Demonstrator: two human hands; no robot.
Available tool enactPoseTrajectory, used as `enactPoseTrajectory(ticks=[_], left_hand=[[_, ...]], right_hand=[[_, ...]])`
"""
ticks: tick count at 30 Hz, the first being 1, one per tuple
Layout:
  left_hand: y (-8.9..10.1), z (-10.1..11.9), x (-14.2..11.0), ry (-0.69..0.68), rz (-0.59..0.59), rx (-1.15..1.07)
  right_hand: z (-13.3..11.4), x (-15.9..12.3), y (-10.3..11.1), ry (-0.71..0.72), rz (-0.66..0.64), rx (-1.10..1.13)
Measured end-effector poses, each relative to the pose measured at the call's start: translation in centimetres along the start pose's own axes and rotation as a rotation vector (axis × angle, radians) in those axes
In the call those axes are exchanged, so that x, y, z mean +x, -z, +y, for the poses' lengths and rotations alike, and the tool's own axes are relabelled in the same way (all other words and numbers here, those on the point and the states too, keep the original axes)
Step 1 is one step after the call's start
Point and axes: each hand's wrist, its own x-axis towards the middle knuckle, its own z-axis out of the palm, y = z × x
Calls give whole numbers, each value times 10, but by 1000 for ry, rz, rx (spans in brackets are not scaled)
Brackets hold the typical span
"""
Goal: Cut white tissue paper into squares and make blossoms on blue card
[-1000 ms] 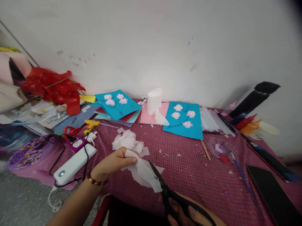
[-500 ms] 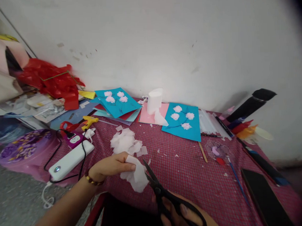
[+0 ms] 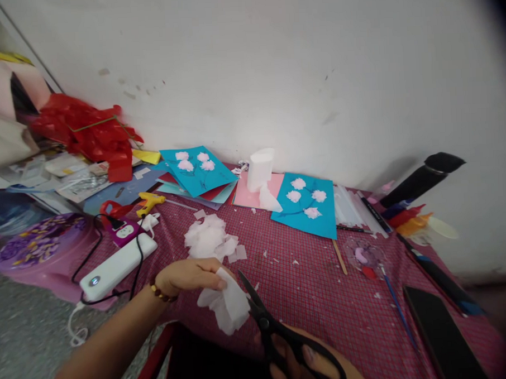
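Observation:
Between the thumb and fingers of my left hand [image 3: 198,274] is a piece of thin white tissue paper [image 3: 231,308], its loose layers hanging down over the table edge. My right hand [image 3: 304,357] grips black-handled scissors [image 3: 264,322] by the finger loops. The blades are parted and point up and left, close to the right edge of the tissue. Just beyond my left hand lies a pile of cut white tissue squares [image 3: 208,236].
Blue sheets with pale flowers [image 3: 308,206], a tissue roll [image 3: 259,169] and a yellow glue gun [image 3: 149,203] lie further back. A white power bank [image 3: 117,265] is left. At right are a wooden stick [image 3: 340,257], a paintbrush [image 3: 398,303] and a dark phone [image 3: 443,332].
The tissue in my left hand has become shorter and its far right part is gone from the blades. My left hand has turned the tissue slightly; the scissors have shifted a little left.

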Motion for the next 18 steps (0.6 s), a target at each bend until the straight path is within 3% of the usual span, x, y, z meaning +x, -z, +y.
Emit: enactPoseTrajectory(ticks=[5,11,15,18], left_hand=[[-3,-2,5,30,-92,5],[-11,-10,14,3,-121,-1],[-11,-20,20,8,-162,14],[-12,-23,20,16,-150,8]], right_hand=[[13,11,8,30,-112,41],[32,21,17,-8,-225,225],[35,21,20,-94,-206,284],[33,17,17,-54,-113,201]])
